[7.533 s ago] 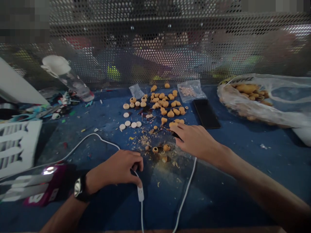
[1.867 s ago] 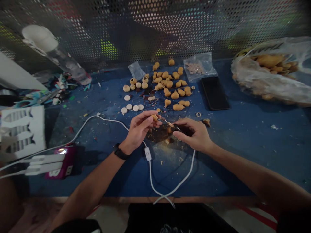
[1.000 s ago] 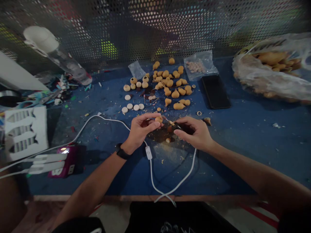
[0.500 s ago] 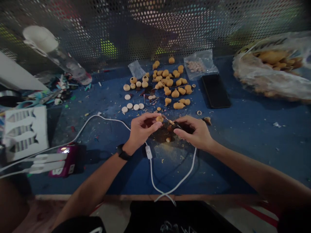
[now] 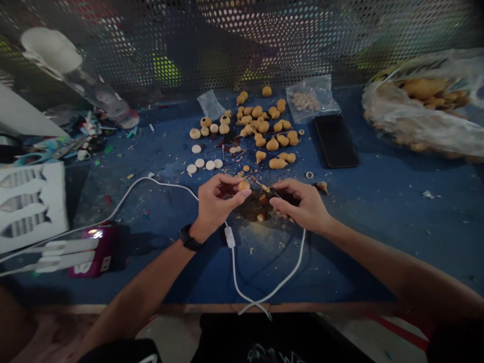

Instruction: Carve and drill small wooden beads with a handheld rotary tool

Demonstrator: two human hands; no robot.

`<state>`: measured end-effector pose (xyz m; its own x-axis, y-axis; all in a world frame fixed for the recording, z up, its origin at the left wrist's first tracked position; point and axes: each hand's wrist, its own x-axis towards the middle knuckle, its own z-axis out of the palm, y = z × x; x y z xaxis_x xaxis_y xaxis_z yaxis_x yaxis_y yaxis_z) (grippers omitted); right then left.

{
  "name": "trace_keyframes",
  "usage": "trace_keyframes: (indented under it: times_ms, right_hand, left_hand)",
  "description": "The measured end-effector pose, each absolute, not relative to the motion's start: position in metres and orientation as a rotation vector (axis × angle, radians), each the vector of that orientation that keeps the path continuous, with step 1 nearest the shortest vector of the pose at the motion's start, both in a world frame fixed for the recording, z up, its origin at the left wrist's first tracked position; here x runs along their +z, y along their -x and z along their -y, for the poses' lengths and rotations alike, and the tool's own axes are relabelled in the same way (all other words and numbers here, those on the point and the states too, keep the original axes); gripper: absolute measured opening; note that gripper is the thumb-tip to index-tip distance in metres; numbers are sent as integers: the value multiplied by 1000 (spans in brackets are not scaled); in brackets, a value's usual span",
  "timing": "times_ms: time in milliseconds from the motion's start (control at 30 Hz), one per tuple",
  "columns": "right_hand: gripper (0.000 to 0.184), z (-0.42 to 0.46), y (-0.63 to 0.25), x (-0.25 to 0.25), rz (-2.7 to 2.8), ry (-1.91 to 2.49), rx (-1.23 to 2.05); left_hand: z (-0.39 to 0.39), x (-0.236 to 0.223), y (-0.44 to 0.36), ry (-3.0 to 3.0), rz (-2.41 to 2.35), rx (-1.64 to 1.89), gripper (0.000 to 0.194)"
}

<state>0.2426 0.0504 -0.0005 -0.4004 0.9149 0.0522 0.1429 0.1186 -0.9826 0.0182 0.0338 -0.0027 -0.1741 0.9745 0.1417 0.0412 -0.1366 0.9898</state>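
Note:
My left hand [image 5: 215, 201] pinches a small tan round piece [image 5: 244, 185] between thumb and fingers, just above the blue table [image 5: 378, 227]. My right hand [image 5: 302, 204] grips a thin corded tool [image 5: 264, 188] whose metal tip points left at that piece. A white cord with an inline switch [image 5: 228, 236] runs under both hands toward the table's front edge. Behind the hands lies a cluster of tan gourd-shaped pieces [image 5: 264, 133] and pale round discs [image 5: 204, 164]. Shavings and a few small pieces [image 5: 260, 217] lie under the hands.
A black phone [image 5: 336, 141] lies right of the cluster, small clear bags [image 5: 308, 101] behind it. A big plastic bag of tan pieces [image 5: 423, 111] fills the far right. At left: a bottle [image 5: 94, 91], scissors and scraps [image 5: 60, 148], a white fish cut-out [image 5: 26, 201], a power strip [image 5: 83, 252]. Perforated metal screen behind.
Since 7.5 s ago my left hand left the cord switch and picked up the tan piece; my right hand lifted the tool to it. Over the last second, both hands barely shift.

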Motion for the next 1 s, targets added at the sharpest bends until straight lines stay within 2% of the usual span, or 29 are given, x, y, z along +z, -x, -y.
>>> trace_keyframes:
  times_ms: [433,1000]
  right_hand:
    - [24,-49,-243,2,1697,1051,1466]
    - [22,-50,-244,3,1771,1048,1379]
  left_hand:
    - [-33,1,-20,-1323,-1306,1453,34]
    - [-31,3,-20,-1371,-1325,1436,27]
